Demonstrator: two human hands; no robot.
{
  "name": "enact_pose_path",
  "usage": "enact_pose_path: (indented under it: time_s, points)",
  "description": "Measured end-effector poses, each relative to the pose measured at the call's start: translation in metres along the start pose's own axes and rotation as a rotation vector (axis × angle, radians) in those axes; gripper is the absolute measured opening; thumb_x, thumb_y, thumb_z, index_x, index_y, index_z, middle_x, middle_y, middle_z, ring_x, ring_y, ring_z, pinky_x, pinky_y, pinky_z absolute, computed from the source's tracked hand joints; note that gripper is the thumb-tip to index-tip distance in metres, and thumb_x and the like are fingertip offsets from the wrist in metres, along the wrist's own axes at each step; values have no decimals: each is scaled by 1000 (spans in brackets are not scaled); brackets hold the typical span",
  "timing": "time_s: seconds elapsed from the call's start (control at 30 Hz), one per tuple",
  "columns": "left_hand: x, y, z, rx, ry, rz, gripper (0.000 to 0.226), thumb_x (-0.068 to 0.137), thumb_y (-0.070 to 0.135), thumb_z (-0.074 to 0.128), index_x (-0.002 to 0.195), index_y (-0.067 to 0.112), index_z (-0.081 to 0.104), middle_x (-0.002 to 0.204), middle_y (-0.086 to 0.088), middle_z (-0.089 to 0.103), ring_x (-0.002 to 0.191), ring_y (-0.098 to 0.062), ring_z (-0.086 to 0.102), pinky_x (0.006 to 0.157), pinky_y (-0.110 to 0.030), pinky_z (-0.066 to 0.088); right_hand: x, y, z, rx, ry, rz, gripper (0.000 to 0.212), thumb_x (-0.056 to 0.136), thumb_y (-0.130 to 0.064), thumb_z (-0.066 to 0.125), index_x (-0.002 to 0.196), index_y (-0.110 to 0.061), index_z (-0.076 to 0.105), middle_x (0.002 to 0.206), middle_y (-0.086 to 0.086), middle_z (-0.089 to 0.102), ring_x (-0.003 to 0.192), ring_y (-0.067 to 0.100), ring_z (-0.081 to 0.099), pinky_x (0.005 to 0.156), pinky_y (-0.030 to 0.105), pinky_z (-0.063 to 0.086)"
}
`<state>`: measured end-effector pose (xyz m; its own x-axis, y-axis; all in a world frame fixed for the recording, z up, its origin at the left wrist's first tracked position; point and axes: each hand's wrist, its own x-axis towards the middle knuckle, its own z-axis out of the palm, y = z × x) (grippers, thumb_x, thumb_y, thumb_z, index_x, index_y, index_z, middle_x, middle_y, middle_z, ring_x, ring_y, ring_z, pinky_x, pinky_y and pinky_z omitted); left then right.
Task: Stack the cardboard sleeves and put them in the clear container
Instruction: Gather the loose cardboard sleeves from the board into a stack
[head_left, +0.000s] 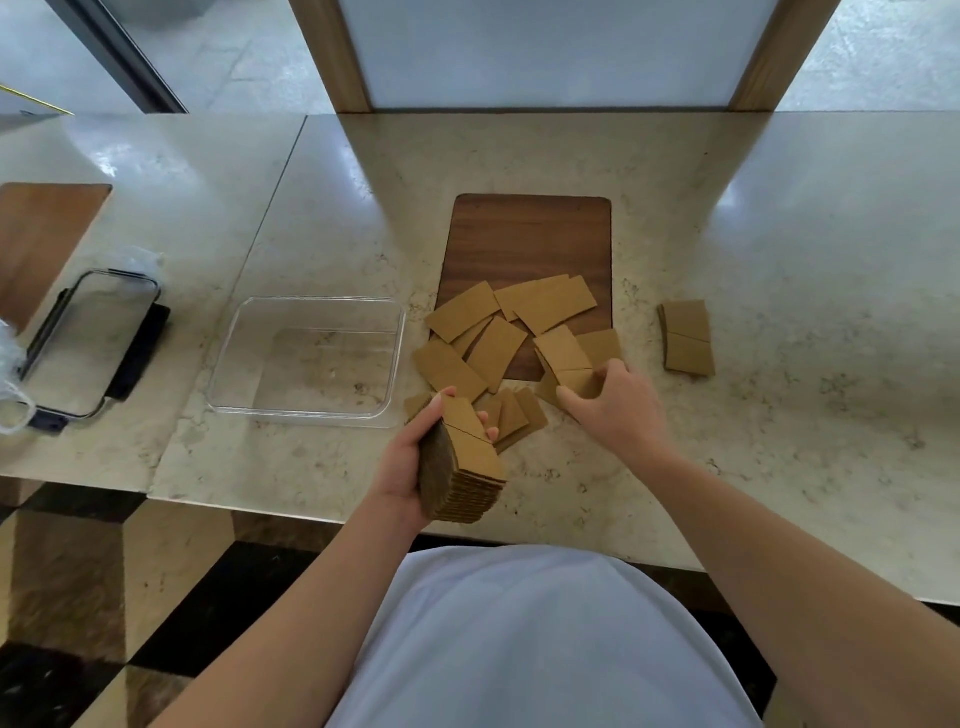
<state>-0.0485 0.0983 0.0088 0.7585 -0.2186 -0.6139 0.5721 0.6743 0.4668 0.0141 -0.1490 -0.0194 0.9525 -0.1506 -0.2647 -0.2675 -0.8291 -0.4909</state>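
Note:
My left hand (405, 462) grips a thick stack of flat brown cardboard sleeves (467, 467) above the table's front edge. My right hand (618, 405) pinches one loose sleeve (579, 383) at the near edge of the scattered pile. Several loose sleeves (498, 332) lie spread over the near end of a dark wooden board (530, 234) and on the marble beside it. A small separate stack of sleeves (687, 338) rests to the right. The clear container (311, 306) stands empty just left of the pile.
The container's lid (88, 343), clear with black clips, lies at the far left next to crumpled plastic wrap (13, 384). Another wooden board (41, 234) sits at the left edge. The marble table's front edge (311, 512) runs just below my left hand.

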Motion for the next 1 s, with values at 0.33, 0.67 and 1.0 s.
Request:
enact_pose_path:
  time_s: [0.33,0.67,1.0]
  points:
    - [11,-9,6,62,53,-89,43,85,45,70,104,8,82,107,-21,78,89,-38,77,70,-46,63,-78,-62,-8,412,-493,-177,80,70,-84,47,140,-47,56,85,-8,68,77,10,65,65,30,55]
    - [19,-9,6,31,-27,-20,60,82,24,77,139,32,59,117,-21,72,97,-36,73,79,-52,62,-74,-52,6,369,-502,-189,96,74,-90,37,154,-37,44,53,-24,58,50,-5,52,53,18,37]
    - [30,-9,13,-139,-113,-105,31,96,31,63,127,24,62,122,-26,63,97,-38,68,87,-48,58,-2,1,2,-89,-116,-19,70,91,-57,67,144,-16,48,138,11,49,128,30,45,99,41,44]
